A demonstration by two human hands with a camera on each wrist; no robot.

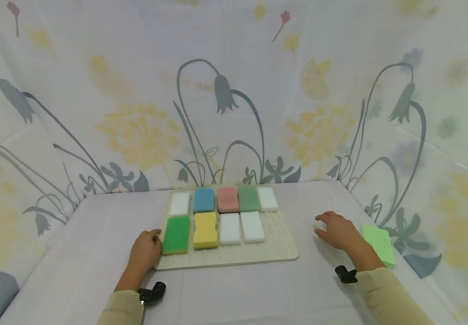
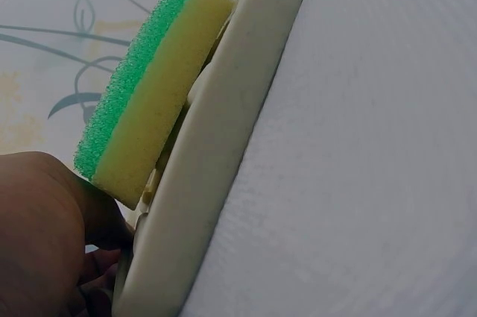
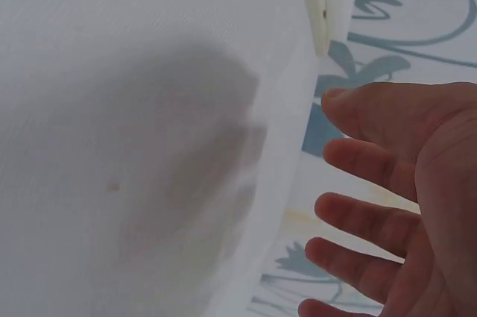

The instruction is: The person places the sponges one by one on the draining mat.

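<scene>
My left hand (image 1: 145, 250) is at the left edge of a cream ridged tray (image 1: 234, 258), its fingers curled at the rim; the left wrist view shows the thumb against the tray's end, and fingertips partly hidden. Right by it on the tray lies a green-and-yellow scouring sponge (image 1: 176, 235), its green side up. My right hand (image 1: 337, 231) hovers over the cloth right of the tray, holding nothing, fingers spread apart in the right wrist view. Behind its wrist, a light green speckled sponge (image 1: 378, 245) lies on the table, partly covered by the forearm.
Beside the scouring sponge stand a yellow sponge (image 1: 205, 230) and white sponges (image 1: 230, 229). The back row holds a blue sponge (image 1: 203, 200), a pink sponge (image 1: 227, 200), a muted green sponge (image 1: 249, 198) and white ones at both ends. A floral curtain (image 1: 234, 90) hangs behind the table.
</scene>
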